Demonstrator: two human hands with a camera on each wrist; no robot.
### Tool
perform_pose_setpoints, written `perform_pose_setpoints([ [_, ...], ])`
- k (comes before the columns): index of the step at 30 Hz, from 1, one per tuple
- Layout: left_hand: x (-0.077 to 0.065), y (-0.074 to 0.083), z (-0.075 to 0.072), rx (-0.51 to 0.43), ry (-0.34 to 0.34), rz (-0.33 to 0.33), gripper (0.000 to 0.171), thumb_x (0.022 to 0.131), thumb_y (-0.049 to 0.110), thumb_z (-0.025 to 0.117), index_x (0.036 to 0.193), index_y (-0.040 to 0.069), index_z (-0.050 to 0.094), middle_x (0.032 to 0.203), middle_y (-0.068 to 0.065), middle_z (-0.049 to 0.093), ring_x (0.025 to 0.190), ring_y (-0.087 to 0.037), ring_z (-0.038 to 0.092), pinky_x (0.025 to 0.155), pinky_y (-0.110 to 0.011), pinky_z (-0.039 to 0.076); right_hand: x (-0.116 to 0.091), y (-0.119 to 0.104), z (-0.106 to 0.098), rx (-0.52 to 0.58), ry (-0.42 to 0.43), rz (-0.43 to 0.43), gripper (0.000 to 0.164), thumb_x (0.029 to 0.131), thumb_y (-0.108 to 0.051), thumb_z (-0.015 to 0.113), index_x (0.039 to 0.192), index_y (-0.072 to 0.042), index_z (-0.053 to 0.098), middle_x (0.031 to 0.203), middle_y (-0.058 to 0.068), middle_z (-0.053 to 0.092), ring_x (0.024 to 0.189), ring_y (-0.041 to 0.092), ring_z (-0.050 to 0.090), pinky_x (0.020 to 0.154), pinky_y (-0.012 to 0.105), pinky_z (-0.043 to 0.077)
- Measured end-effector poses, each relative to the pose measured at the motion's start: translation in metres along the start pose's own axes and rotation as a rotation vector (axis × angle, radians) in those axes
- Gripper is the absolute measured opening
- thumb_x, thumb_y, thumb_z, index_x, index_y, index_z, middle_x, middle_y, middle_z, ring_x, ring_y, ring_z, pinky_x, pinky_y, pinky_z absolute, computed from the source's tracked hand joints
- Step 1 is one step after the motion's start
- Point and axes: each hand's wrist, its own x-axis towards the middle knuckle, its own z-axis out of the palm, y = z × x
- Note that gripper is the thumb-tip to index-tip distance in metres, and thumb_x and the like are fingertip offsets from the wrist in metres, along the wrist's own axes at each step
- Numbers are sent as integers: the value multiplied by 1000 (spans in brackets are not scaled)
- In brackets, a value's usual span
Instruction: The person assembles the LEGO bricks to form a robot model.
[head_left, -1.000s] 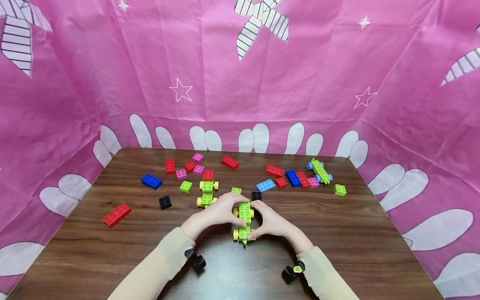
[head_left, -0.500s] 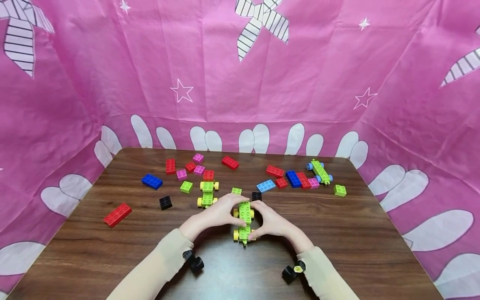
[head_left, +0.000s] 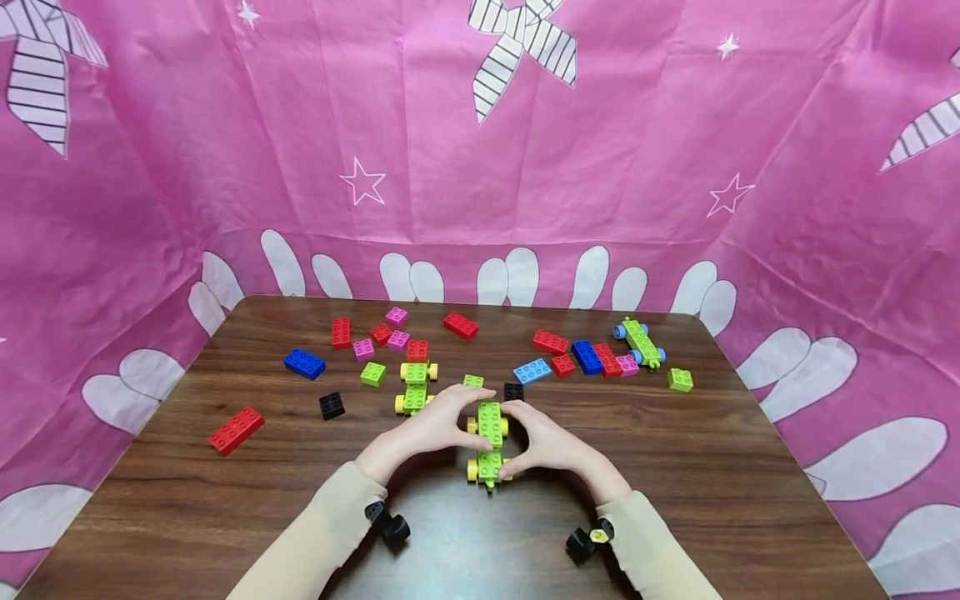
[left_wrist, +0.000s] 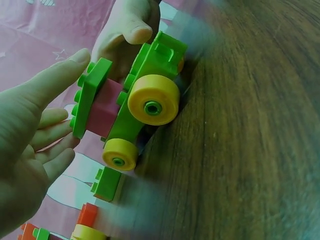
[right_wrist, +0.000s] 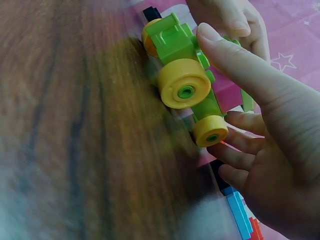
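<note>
From my head, I see a green car (head_left: 490, 467) standing on its wheels on the bench (head_left: 675, 500), straight in front of me, between my left hand (head_left: 438, 423) and my right hand (head_left: 551, 442). I grip it from both sides, left thumb and index finger curved about a green top brick (head_left: 490, 421), right thumb low beside the near right wheel. Just beyond my hands lie a small green brick (head_left: 472, 381) and a black brick (head_left: 513, 391); a second yellow-wheeled car (head_left: 415, 396) stands left of them, a blue-wheeled car (head_left: 641, 342) far off to the right. From my left wrist, I see the top brick raised on a pink brick (left_wrist: 104, 110), which sits on the car's base; my left thumb is at one end of it, my fingers at the other. From my right wrist, I see my thumb against the base and my fingers reaching round near a yellow wheel (right_wrist: 210, 131); a light blue brick (right_wrist: 239, 215) lies past them.
</note>
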Motion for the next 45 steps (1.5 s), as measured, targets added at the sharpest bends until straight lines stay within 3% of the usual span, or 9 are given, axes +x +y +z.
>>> perform_pose_setpoints([
  [12, -3, -8, 0, -15, -2, -22, 79, 76, 36, 82, 140, 4, 48, 141, -13, 50, 132, -32, 43, 107, -53, 36, -12, 10, -26, 129, 31, 86, 84, 73, -31, 84, 141, -3, 43, 141, 14, 49, 129, 32, 48, 106, 53, 39],
  [19, -2, -12, 2, 11, -11, -30, 80, 76, 37, 81, 140, 5, 48, 141, -12, 51, 132, -31, 44, 108, -50, 37, -18, 27, -39, 177, 144, 86, 68, 79, -18, 79, 137, -2, 48, 134, 17, 56, 123, 34, 53, 102, 53, 42],
  [23, -2, -13, 2, 12, -25, -29, 79, 77, 37, 81, 140, 4, 47, 142, -13, 51, 131, -30, 46, 107, -49, 38, -20, 37, -45, 206, 243, 130, 57, 81, -11, 77, 132, -3, 53, 127, 19, 61, 116, 34, 58, 97, 52, 47],
  [31, -2, -15, 3, -8, -45, -27, 75, 79, 36, 79, 139, 4, 48, 137, -11, 55, 122, -25, 55, 103, -44, 43, -22, 57, -56, 122, 418, 188, 43, 83, -10, 75, 121, 2, 60, 117, 21, 65, 104, 34, 65, 90, 50, 51],
  [39, -1, -18, 4, -24, -52, -33, 74, 79, 36, 79, 139, 5, 49, 135, -11, 56, 121, -24, 55, 102, -43, 44, -19, 71, -64, -12, 488, 214, 36, 82, -4, 74, 115, 3, 63, 112, 21, 66, 103, 35, 63, 89, 51, 51],
  [45, -1, -18, 3, -33, -46, -34, 74, 79, 36, 79, 138, 4, 49, 134, -10, 57, 120, -24, 56, 102, -44, 45, -8, 79, -69, -128, 489, 211, 36, 81, -4, 75, 114, 2, 64, 112, 21, 66, 105, 36, 60, 91, 52, 48],
])
